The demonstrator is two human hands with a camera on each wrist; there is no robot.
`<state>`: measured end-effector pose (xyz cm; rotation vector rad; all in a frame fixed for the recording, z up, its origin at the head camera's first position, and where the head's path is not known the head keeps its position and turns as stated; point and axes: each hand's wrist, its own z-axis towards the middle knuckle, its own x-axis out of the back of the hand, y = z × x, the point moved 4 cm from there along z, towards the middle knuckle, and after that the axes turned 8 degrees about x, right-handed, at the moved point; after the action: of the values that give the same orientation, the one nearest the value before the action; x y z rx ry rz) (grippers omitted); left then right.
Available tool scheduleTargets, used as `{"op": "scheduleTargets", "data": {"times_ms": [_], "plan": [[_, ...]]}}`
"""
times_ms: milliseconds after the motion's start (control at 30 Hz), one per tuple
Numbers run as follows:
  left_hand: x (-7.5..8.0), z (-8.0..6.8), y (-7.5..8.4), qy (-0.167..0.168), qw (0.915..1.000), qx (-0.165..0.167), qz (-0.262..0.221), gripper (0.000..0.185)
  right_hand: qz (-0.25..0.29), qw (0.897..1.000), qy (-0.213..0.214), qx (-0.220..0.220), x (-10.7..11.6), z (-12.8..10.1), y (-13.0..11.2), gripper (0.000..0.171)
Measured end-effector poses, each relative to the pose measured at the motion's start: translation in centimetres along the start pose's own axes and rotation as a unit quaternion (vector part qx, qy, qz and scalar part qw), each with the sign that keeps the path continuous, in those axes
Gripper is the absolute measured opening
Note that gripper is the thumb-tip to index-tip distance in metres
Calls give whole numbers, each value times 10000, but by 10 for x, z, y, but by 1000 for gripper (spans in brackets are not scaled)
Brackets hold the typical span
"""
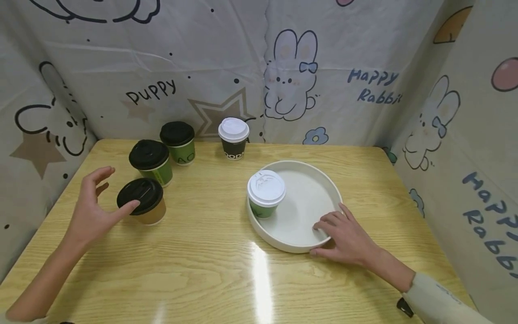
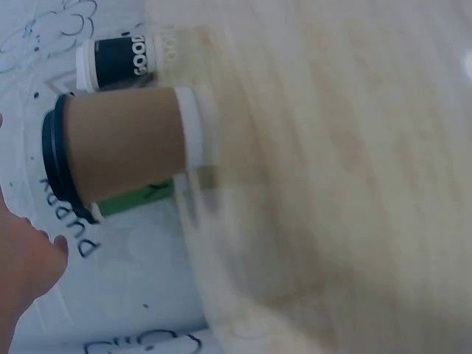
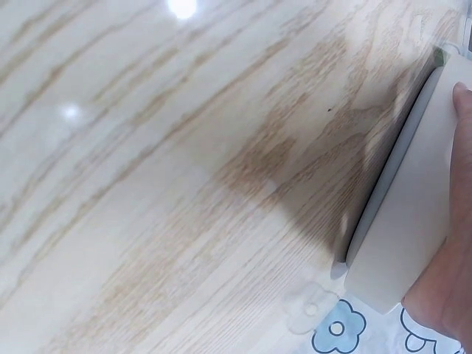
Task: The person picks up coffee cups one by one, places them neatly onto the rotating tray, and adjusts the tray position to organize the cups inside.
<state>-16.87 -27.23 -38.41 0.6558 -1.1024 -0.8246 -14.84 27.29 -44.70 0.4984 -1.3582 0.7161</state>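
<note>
My left hand (image 1: 90,215) is spread beside a brown paper cup (image 1: 153,213) with a black lid, at the left of the table. The thumb tip overlaps the lid in the head view; in the left wrist view a gap shows between that hand (image 2: 29,258) and the cup (image 2: 125,144). With fingers inside the rim and thumb outside, my right hand (image 1: 349,237) grips the near right edge of a round white tray (image 1: 305,198). A green cup with a white lid (image 1: 266,191) stands upright in the tray's left part. The tray's wall (image 3: 413,184) fills the right wrist view's right side.
Behind the brown cup stand two green cups with black lids, one nearer (image 1: 151,162) and one farther (image 1: 178,141). A dark cup with a white lid (image 1: 234,138) is at the table's back edge. Printed fabric (image 1: 226,58) walls the wooden table (image 1: 194,270) on three sides.
</note>
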Motion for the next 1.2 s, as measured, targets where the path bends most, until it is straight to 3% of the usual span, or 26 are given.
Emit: {"op": "scheduleTargets", "data": {"times_ms": [167, 367, 900, 1200], "plan": [[2, -8, -18, -363, 9981, 392, -320, 99, 13, 10000, 3, -4, 1, 0, -1, 63], [-5, -12, -31, -682, 9955, 605, -278, 105, 7, 10000, 24, -31, 2, -1, -2, 62], [-18, -17, -42, -1040, 9881, 1067, -377, 111, 16, 10000, 13, -59, 2, 1, -3, 63], [-29, -15, -39, -1239, 9832, 1291, -357, 110, 12, 10000, 45, -37, 1, 0, -2, 62]]}}
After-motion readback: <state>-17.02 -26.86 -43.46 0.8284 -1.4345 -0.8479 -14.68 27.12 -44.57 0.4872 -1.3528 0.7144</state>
